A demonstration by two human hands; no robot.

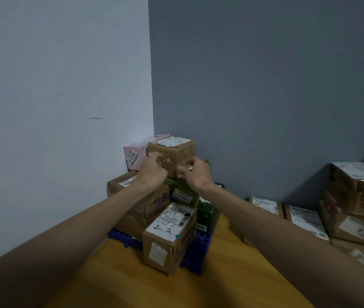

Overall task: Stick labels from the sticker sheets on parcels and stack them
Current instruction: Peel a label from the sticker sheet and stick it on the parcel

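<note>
As the left hand (152, 168) steadies the top parcel (175, 152) of the corner stack (154, 207) with flat fingers, the right hand (195, 172) pinches what looks like a small label (190, 168) against its front edge; next, I'd judge, pressing it smooth.

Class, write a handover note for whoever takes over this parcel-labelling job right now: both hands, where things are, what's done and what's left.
Left hand: open, fingers resting on the near face of the top brown box.
Right hand: fingers curled, pinching a small pale piece, perhaps a label, at that box's front.
Where: the top brown box sits on the corner stack beside the pink box, above the green parcel. The stack stands on a blue pallet.
Done: several stacked parcels carry labels.
Left: probably press the piece on. More parcels at right may need labels. No sticker sheets are in view.
</note>
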